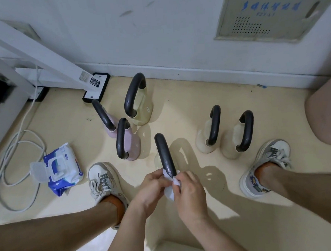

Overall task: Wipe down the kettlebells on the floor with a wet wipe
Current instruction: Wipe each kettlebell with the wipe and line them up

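While the wet wipe (169,193) lies folded over the near end of the dark handle of the nearest kettlebell (164,154), the left grip (154,186) and right grip (190,193) both clench it, fingers curled on the cloth from either side. Held so, I judge, the wipe can be drawn round the bar with the bell standing on the floor between the left shoe (104,181) and the right shoe (268,165).

The wipes pack (64,170) lies lid open just beside the left shoe (handy for a fresh sheet, probably), with a coiled cable (17,153) beyond it.

Room is tighter on the left. A pink kettlebell (131,145) stands just beside the handle being wiped, a second pink one (110,128) stands behind it, and a taller beige bell marked 8 (142,109) sits nearer the skirting (196,73). On the right a bare strip of floor separates the hands from two beige bells (206,140) standing close together, so elbows have freer swing that way.
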Demonstrator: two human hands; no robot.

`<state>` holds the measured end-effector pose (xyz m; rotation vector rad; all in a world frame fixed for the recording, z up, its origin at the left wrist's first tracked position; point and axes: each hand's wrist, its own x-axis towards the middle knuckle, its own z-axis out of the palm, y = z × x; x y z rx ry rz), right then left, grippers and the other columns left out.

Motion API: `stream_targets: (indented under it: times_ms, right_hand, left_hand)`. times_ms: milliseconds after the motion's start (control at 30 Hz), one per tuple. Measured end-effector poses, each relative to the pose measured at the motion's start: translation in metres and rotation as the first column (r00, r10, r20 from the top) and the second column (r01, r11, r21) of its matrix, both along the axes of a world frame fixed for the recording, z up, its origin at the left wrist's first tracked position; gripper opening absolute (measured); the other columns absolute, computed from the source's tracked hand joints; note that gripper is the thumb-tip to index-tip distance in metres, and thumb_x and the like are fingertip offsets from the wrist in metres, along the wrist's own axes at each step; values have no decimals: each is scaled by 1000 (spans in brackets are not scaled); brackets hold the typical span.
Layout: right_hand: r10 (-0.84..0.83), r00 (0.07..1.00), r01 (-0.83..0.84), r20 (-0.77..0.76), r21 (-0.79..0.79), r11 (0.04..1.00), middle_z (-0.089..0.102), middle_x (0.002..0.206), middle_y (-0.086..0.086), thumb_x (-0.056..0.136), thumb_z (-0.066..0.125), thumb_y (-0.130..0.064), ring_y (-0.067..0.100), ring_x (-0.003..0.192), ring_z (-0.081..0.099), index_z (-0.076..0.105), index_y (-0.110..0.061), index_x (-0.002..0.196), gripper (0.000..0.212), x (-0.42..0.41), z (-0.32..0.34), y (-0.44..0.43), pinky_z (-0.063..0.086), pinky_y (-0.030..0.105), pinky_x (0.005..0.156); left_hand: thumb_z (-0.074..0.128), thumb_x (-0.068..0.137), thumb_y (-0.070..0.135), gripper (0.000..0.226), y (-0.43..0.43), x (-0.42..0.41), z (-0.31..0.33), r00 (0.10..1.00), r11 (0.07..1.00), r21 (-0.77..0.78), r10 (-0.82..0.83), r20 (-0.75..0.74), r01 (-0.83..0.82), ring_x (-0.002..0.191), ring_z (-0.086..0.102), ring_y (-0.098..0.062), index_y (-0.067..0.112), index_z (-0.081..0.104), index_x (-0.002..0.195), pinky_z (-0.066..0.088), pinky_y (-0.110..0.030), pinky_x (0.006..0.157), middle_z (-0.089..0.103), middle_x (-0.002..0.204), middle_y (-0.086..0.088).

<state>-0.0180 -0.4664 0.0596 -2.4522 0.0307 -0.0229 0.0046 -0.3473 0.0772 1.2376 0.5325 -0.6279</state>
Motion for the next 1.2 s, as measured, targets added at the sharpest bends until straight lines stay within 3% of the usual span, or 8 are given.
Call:
stream_targets:
  times_ms: [200, 367, 500, 700, 833, 1000, 1100, 1200]
  right_hand:
    - [-75, 996, 68, 47, 151, 986, 72, 87, 0, 85, 64, -13, 21, 73, 65, 67, -13, 102, 17, 11, -3, 10, 33, 14, 63]
    - [-84, 991, 73, 102, 112, 991, 76, 99, 4, 89, 49, -17, 20, 82, 72, 73, -11, 103, 28, 43, -2, 27, 47, 19, 70]
    - [63, 979, -1, -192, 309, 951, 68, 120, 2, 97, 47, -15, 18, 109, 64, 60, -17, 126, 32, 71, 4, 32, 51, 31, 92]
    - [162, 949, -38, -271, 411, 911, 59, 135, 2, 102, 38, -18, 18, 121, 57, 50, -15, 137, 37, 121, -5, 41, 42, 23, 100]
    - [100, 850, 184, -518, 468, 864, 61, 131, 4, 103, 31, -32, 21, 122, 56, 58, -20, 129, 39, 152, -26, 54, 40, 34, 108]
    - [50, 659, 432, -751, 432, 792, 65, 84, 8, 96, 37, -25, 30, 97, 65, 61, -17, 73, 34, 182, -38, 62, 51, 36, 87]
    - [46, 785, 246, -618, 379, 892, 68, 107, 14, 102, 31, -27, 29, 105, 63, 67, -8, 103, 41, 176, -24, 62, 49, 36, 95]
    - [35, 903, 181, -429, 452, 873, 68, 119, 7, 103, 35, -28, 20, 110, 62, 62, -15, 122, 35, 139, -5, 52, 44, 24, 94]
  left_hand:
    - [44, 99, -1, 26, -2, 0, -13, 990, 990, 15, 140, 36, -140, 96, 66, -28, 2, 67, 111, 50, -36, 89, 72, 99, -17]
    - [49, 99, 8, 22, -19, 24, -10, 948, 942, 107, 311, 70, -317, 89, 66, -24, 6, 70, 104, 50, -35, 85, 71, 92, -14]
    - [45, 101, 10, 26, -24, 55, -14, 915, 894, 202, 376, 146, -399, 95, 70, -13, 7, 63, 119, 53, -23, 84, 74, 106, -6]
    - [35, 105, 20, 37, -11, 99, -26, 941, 897, 283, 317, 123, -339, 116, 62, -13, 13, 52, 137, 45, -31, 105, 65, 127, -4]
    - [39, 101, 11, 27, -1, 131, -33, 962, 915, 302, 270, 35, -267, 95, 63, -23, -3, 61, 108, 52, -23, 84, 67, 96, -10]
    - [42, 95, 4, 27, 1, 153, -36, 933, 902, 350, 322, -159, -252, 63, 53, -24, 6, 53, 70, 42, -28, 57, 53, 68, -10]
    - [37, 102, 9, 27, -2, 151, -27, 928, 874, 362, 368, -61, -323, 76, 57, -27, 8, 53, 81, 41, -21, 54, 55, 77, -9]
    - [34, 105, 25, 35, -11, 123, -21, 939, 862, 375, 331, 90, -340, 110, 58, -22, 5, 56, 124, 43, -11, 64, 60, 116, -7]
